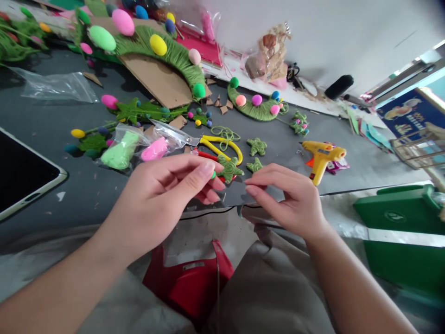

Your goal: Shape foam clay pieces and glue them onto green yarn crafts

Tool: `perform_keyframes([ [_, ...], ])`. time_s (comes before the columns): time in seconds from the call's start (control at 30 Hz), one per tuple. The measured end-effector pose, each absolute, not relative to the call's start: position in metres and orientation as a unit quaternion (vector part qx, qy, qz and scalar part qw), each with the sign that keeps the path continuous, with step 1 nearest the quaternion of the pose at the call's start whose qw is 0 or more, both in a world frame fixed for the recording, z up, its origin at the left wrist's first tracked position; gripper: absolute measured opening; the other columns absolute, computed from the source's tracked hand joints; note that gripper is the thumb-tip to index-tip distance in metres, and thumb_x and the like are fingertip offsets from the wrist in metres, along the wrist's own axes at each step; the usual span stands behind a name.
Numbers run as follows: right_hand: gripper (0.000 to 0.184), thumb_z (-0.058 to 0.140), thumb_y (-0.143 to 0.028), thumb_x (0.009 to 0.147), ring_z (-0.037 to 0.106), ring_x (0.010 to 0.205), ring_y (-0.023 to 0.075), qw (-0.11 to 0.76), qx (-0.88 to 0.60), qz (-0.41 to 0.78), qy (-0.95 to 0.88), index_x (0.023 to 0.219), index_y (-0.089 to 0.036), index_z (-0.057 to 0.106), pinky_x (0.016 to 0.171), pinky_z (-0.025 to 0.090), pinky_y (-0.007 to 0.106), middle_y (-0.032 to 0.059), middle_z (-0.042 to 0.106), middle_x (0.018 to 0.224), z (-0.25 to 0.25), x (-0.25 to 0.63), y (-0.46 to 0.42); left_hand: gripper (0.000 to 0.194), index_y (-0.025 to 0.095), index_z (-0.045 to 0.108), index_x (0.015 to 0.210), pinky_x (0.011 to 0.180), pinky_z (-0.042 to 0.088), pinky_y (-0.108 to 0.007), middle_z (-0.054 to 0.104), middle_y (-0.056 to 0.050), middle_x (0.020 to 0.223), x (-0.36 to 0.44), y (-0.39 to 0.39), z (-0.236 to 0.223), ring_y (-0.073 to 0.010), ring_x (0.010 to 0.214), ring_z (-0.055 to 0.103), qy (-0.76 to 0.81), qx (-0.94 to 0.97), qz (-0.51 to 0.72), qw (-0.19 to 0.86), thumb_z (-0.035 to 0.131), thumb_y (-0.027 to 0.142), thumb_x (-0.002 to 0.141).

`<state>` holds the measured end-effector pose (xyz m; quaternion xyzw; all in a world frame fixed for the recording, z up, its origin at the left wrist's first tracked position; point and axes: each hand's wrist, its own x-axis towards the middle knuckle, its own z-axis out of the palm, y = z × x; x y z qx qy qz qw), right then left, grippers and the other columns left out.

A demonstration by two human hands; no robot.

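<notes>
My left hand [167, 192] is closed in a pinch on a tiny green bead [213, 175] held between thumb and fingertips. Just right of that pinch a green yarn-wrapped star [229, 168] lies on the dark table [69, 185] near its front edge. My right hand [287, 197] hovers over the table's front edge with fingers curled and close together; nothing shows in them. Two more green yarn stars lie beyond, one [257, 146] farther back and one [254, 165] just above my right hand.
Yellow-handled scissors [222, 148] and a yellow glue gun [321, 158] lie near the stars. Bags of green [120, 153] and pink clay [155, 149], yarn wreaths with coloured balls [163, 51], a tablet [21, 174] at the left, green bins [399, 218] at the right.
</notes>
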<state>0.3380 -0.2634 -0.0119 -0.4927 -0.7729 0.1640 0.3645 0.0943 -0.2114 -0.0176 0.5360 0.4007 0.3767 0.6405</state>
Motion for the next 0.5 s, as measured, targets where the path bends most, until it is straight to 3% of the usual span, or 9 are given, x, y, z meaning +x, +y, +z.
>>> perform_keyframes([
  [0.1, 0.009, 0.074, -0.011, 0.094, 0.069, 0.081, 0.0118, 0.37, -0.524, 0.154, -0.752, 0.093, -0.019, 0.075, 0.074, 0.055, 0.025, 0.0023, 0.076, 0.09, -0.01, 0.346, -0.268, 0.01, 0.03, 0.081, 0.089, 0.068, 0.061, -0.015, 0.079, 0.007, 0.082, 0.1, -0.201, -0.015, -0.0086, 0.07, 0.073, 0.434, 0.641, 0.408, 0.484, 0.084, 0.04, 0.092],
  [0.17, 0.012, 0.074, -0.013, 0.093, 0.062, 0.072, 0.0108, 0.372, -0.568, 0.132, -0.722, 0.084, -0.02, 0.072, 0.067, 0.049, 0.025, 0.0001, 0.073, 0.081, -0.012, 0.352, -0.27, 0.008, 0.03, 0.079, 0.095, 0.077, 0.061, -0.019, 0.081, 0.007, 0.092, 0.102, -0.193, -0.017, -0.0111, 0.079, 0.074, 0.441, 0.706, 0.416, 0.366, 0.084, 0.035, 0.091],
  [0.23, 0.029, 0.075, -0.02, 0.094, 0.049, 0.061, 0.0094, 0.381, -0.628, 0.102, -0.671, 0.068, -0.02, 0.062, 0.059, 0.04, 0.026, -0.0033, 0.06, 0.066, -0.014, 0.363, -0.274, 0.01, 0.03, 0.079, 0.105, 0.081, 0.06, -0.023, 0.082, 0.005, 0.104, 0.105, -0.185, -0.019, -0.0136, 0.085, 0.074, 0.434, 0.75, 0.404, 0.293, 0.078, 0.033, 0.095],
  [0.37, 0.057, 0.075, -0.04, 0.095, 0.029, 0.057, 0.0096, 0.387, -0.71, 0.114, -0.577, 0.056, -0.02, 0.039, 0.056, 0.027, 0.029, -0.0059, 0.033, 0.056, -0.007, 0.4, -0.284, 0.022, 0.025, 0.079, 0.112, 0.072, 0.054, -0.027, 0.083, 0.001, 0.104, 0.111, -0.173, -0.02, -0.0167, 0.087, 0.075, 0.392, 0.798, 0.363, 0.279, 0.062, 0.038, 0.105],
  [0.43, 0.061, 0.077, -0.053, 0.092, 0.031, 0.058, 0.0103, 0.292, -0.734, 0.193, -0.582, 0.055, -0.02, 0.041, 0.055, 0.026, 0.03, -0.0049, 0.034, 0.057, 0.002, 0.426, -0.293, 0.031, 0.024, 0.079, 0.103, 0.067, 0.05, -0.028, 0.082, 0.0, 0.093, 0.116, -0.168, -0.02, -0.0164, 0.082, 0.074, 0.376, 0.808, 0.36, 0.278, 0.055, 0.041, 0.109],
  [0.5, 0.063, 0.07, -0.064, 0.093, 0.028, 0.056, 0.0101, 0.217, -0.81, 0.162, -0.52, 0.055, -0.02, 0.045, 0.053, 0.023, 0.03, -0.0047, 0.032, 0.057, 0.01, 0.452, -0.3, 0.033, 0.024, 0.078, 0.095, 0.065, 0.047, -0.028, 0.08, 0.001, 0.087, 0.122, -0.162, -0.019, -0.0146, 0.074, 0.07, 0.373, 0.809, 0.368, 0.267, 0.055, 0.042, 0.109],
])
